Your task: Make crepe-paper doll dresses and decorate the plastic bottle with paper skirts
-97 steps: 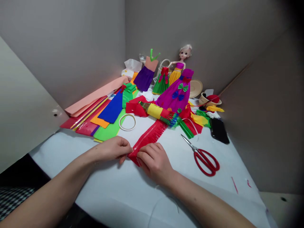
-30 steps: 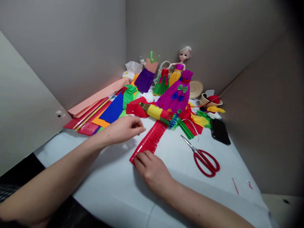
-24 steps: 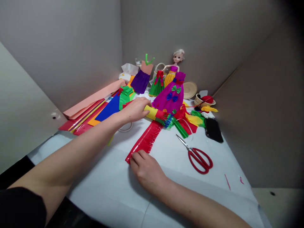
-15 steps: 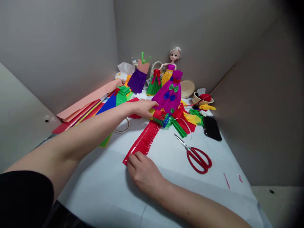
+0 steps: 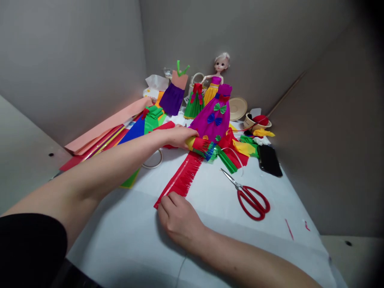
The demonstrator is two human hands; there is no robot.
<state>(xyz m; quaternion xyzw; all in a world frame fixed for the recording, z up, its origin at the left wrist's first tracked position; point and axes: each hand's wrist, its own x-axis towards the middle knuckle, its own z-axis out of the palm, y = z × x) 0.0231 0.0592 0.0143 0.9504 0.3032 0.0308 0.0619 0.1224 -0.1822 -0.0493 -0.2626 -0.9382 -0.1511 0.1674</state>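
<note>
On the white worktop (image 5: 228, 224) a red fringed strip (image 5: 183, 180) lies flat, running away from the person. The right hand (image 5: 180, 218) presses the strip's near end down with bent fingertips, its grip not closed on it. The left hand (image 5: 179, 136) closes its grip on the yellow fringed roll (image 5: 199, 144) at the far end, with red scissors (image 5: 252, 196) lying apart to the right

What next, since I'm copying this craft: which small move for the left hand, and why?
Probably close the left hand around the yellow-and-red roll and lift it: its fingers lie on it, while the right hand pins the red fringed strip.
</note>
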